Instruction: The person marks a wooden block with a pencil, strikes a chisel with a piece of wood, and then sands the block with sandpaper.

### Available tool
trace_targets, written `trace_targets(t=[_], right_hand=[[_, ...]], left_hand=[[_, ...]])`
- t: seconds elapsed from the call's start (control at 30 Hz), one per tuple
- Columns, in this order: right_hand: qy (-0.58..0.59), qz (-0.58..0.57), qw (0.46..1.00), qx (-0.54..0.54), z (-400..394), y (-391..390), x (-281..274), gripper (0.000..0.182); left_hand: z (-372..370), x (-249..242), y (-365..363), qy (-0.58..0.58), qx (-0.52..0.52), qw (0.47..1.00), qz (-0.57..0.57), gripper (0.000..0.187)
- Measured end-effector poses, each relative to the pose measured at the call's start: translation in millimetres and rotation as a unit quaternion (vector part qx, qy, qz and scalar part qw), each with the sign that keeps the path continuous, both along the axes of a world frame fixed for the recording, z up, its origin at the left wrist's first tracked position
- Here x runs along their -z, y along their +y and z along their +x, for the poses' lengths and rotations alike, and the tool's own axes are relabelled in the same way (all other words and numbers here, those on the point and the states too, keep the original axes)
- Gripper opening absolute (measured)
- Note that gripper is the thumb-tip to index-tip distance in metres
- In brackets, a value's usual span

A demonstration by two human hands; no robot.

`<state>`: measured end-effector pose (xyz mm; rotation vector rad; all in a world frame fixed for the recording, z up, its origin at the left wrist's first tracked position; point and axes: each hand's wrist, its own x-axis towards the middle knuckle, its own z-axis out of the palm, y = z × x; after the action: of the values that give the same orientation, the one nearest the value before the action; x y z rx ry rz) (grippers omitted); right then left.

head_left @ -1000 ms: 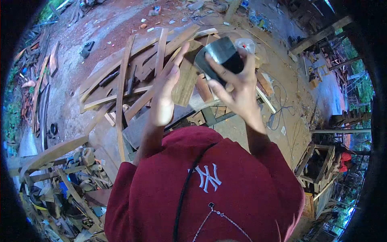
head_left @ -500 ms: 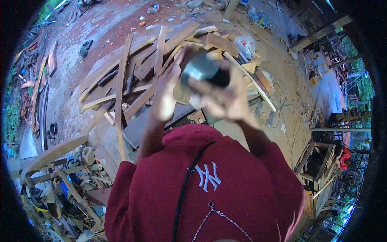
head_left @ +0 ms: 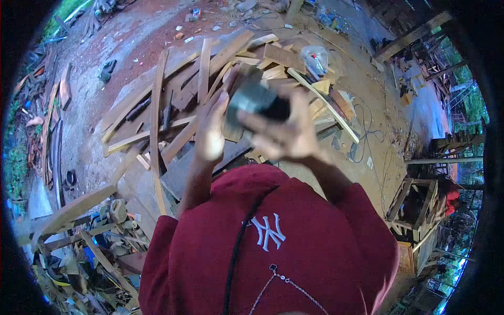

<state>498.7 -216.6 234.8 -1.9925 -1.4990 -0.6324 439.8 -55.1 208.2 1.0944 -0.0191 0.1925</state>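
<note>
In front of my chest, both hands are raised around a dark object (head_left: 254, 100) with a grey-green sheen and a black end; motion blur hides its exact kind. My right hand (head_left: 291, 134) grips it from the right, fingers bent across its near side. Against its left side rests my left hand (head_left: 211, 128), thumb pointing up and the other fingers partly hidden behind it. Below the hands is my maroon hoodie (head_left: 283, 247), with a black cord and a chain on it.
Planks and offcuts (head_left: 157, 115) lie piled on the ground beyond my hands. A clear plastic bag (head_left: 316, 60) and a looped cable (head_left: 362, 131) are to the right. A wooden frame (head_left: 412, 207) stands farther right, near a person in red (head_left: 451, 202). Scrap (head_left: 105, 247) fills the lower left.
Both hands and the dark object have shifted slightly left. The view has also moved a little. The object stays between the hands.
</note>
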Motion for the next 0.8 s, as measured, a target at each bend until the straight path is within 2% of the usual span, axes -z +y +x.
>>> trace_targets(t=[0.1, 0.13, 0.17, 0.2, 0.27, 0.3, 0.33, 0.37, 0.43, 0.47, 0.5, 0.6, 0.63, 0.67, 0.7, 0.73, 0.77, 0.8], right_hand=[[0.059, -0.026, 0.998, 0.025, -5.5, 0.8, 3.6, 0.038], [-0.036, -0.004, 0.999, 0.04, 13.3, -1.4, 7.7, 0.039], [0.001, 0.033, 0.991, 0.126, 20.6, 0.7, 8.9, 0.032], [0.036, 0.046, 0.987, 0.151, 29.4, 1.4, 5.6, 0.033], [0.002, 0.019, 0.992, 0.126, 17.9, 2.1, 5.6, 0.032], [0.028, 0.017, 0.998, 0.055, 1.5, 4.3, -1.2, 0.033], [0.019, 0.011, 1.0, 0.011, -13.9, 5.3, 0.2, 0.032], [0.031, 0.003, 0.999, 0.026, -15.0, 5.6, 2.8, 0.032], [0.023, 0.005, 0.996, 0.087, -4.6, 4.7, 6.5, 0.031], [0.001, 0.013, 0.991, 0.132, 16.1, 4.8, 6.8, 0.032], [0.039, 0.062, 0.984, 0.16, 32.5, 6.2, 9.0, 0.035], [0.042, 0.041, 0.994, 0.095, 14.6, 6.3, 9.8, 0.032], [0.063, 0.054, 0.996, 0.012, -3.4, 10.7, 6.3, 0.033], [-0.001, 0.05, 0.999, -0.02, -14.8, 13.2, 16.4, 0.039], [0.201, 0.024, 0.979, 0.023, -17.1, 14.8, 9.8, 0.043], [0.208, 0.009, 0.977, 0.052, -13.9, 11.8, 7.7, 0.046], [0.216, -0.007, 0.973, 0.081, -10.6, 8.8, 5.7, 0.048], [0.027, -0.012, 0.995, 0.095, 8.8, 2.4, 7.8, 0.048]], left_hand=[[1.2, 6.9, 7.5, 0.005, 0.013, 1.0, 0.004, 0.05], [0.9, 10.0, 6.1, 0.009, 0.011, 1.0, -0.014, 0.048], [0.7, 14.8, 7.6, 0.025, 0.016, 0.999, -0.024, 0.046], [2.1, 10.3, 5.1, 0.015, -0.002, 1.0, -0.015, 0.046], [4.4, 1.3, 0.1, -0.003, -0.038, 0.999, 0.004, 0.047], [4.7, -7.0, -1.4, -0.014, -0.06, 0.997, 0.036, 0.048], [1.0, -6.8, 3.9, 0.003, -0.013, 1.0, 0.004, 0.048], [-2.6, -6.7, 9.1, 0.023, 0.032, 0.999, -0.026, 0.05], [-3.7, 5.6, 12.3, 0.092, 0.048, 0.994, -0.043, 0.051], [-2.5, 9.2, 14.2, 0.077, 0.071, 0.994, -0.033, 0.053], [-1.2, 9.7, 15.5, 0.061, 0.094, 0.993, -0.024, 0.054], [-0.6, 3.1, 3.8, 0.005, 0.05, 0.997, -0.056, 0.056], [-0.1, 2.1, 3.9, -0.019, 0.043, 0.998, -0.048, 0.057], [-1.0, 0.0, 3.5, -0.014, 0.027, 0.999, -0.03, 0.057], [-2.2, -4.5, 1.4, -0.006, 0.013, 1.0, -0.011, 0.057], [-3.8, -8.8, -1.2, 0.002, 0.001, 1.0, 0.008, 0.057], [-2.2, 4.0, 4.9, -0.011, 0.059, 0.997, -0.045, 0.056], [-0.5, 16.8, 11.0, -0.017, 0.118, 0.988, -0.097, 0.055]])
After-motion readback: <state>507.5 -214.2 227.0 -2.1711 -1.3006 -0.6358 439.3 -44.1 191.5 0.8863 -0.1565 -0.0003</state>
